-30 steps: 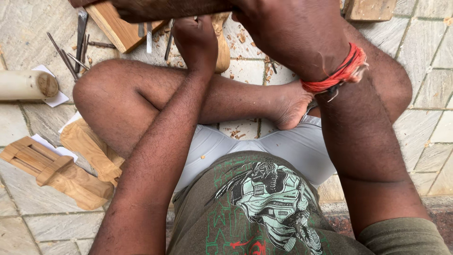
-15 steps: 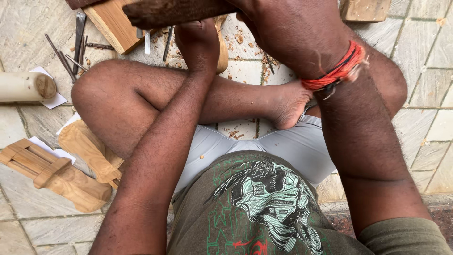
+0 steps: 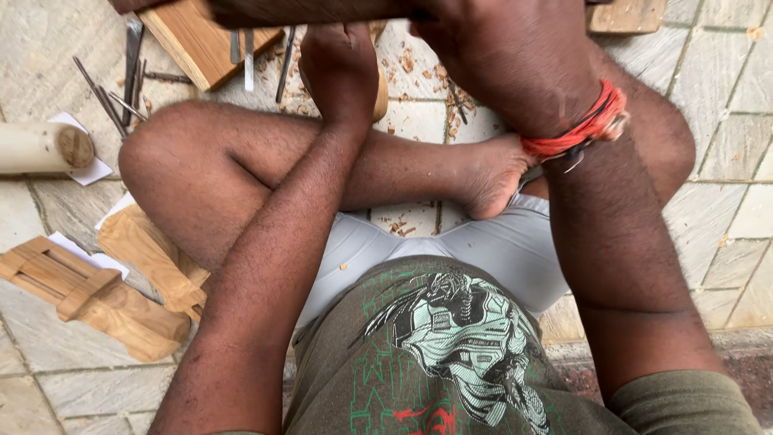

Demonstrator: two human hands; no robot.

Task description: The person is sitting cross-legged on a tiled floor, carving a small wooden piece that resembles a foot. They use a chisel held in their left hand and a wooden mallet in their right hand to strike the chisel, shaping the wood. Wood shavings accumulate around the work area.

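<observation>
Head view, looking down at a person seated cross-legged on a tiled floor.

Far left: a pale wooden cylinder lies on its side, its end on a white paper scrap. Below it, a slatted wooden frame piece rests against a carved wooden block; a second carved block lies just beside the person's knee.

Upper left: a loose bundle of thin metal chisels lies on the floor, near a flat wooden plank. More metal tools lie on and beside the plank.

Centre: left hand is extended forward, fingers curled closed around something upright; what they hold is hidden behind the hand, cannot tell. A rounded light wooden piece shows just right of this hand, touching or very near it. Wood chips are scattered on the tiles here.

Top edge: a dark, blurred wooden mallet runs roughly horizontal above the left hand.

Right of centre: right hand is closed, fingers wrapped tightly around the mallet's end. A red thread band circles the wrist.

Below: bare foot tucked against grey shorts; an olive printed shirt fills the lower frame.

Top right: another wooden block, partly cut by the frame edge.
</observation>
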